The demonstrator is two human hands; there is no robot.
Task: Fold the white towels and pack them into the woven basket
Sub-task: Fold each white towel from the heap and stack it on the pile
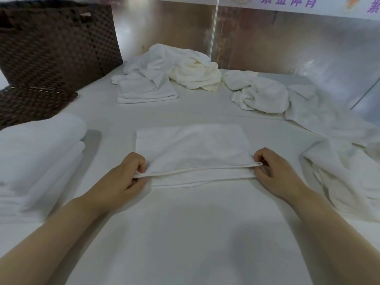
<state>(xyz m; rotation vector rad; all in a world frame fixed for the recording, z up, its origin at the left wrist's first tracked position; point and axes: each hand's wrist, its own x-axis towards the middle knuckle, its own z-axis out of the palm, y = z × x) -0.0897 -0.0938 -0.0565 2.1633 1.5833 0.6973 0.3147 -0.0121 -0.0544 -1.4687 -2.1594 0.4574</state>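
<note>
Currently left hand (125,173) and right hand (273,169) each pinched one near corner of the towel (193,147); its long axis ran left-right between them, the fold lying away.

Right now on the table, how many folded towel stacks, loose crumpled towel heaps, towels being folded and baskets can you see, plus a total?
Folded towel stacks: 2, the near-left stack and the far stack
Crumpled towel heaps: 3, far middle, far right, near right
Towel being folded: 1
Woven basket: 1
Total: 7
</note>
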